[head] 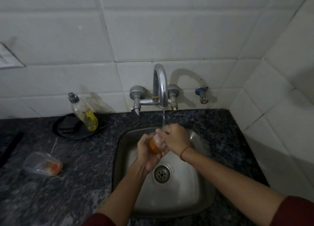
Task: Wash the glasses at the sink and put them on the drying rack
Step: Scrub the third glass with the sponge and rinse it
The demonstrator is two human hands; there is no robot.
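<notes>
Over the steel sink (198,188) I hold a clear glass (155,143) with an orange base, tilted on its side under a thin stream of water from the chrome tap (160,86). My left hand (147,151) grips the glass at its orange end. My right hand (176,138) is closed over its open end, fingers at or inside the rim. A second clear glass (43,163) with an orange bottom lies on its side on the counter at the left, away from both hands.
A bottle of yellow dish soap (85,113) stands on a black round plate (68,130) behind the counter's left part. The dark granite counter (85,166) surrounds the sink. White tiled walls close in behind and at the right. A small valve (202,94) sticks out right of the tap.
</notes>
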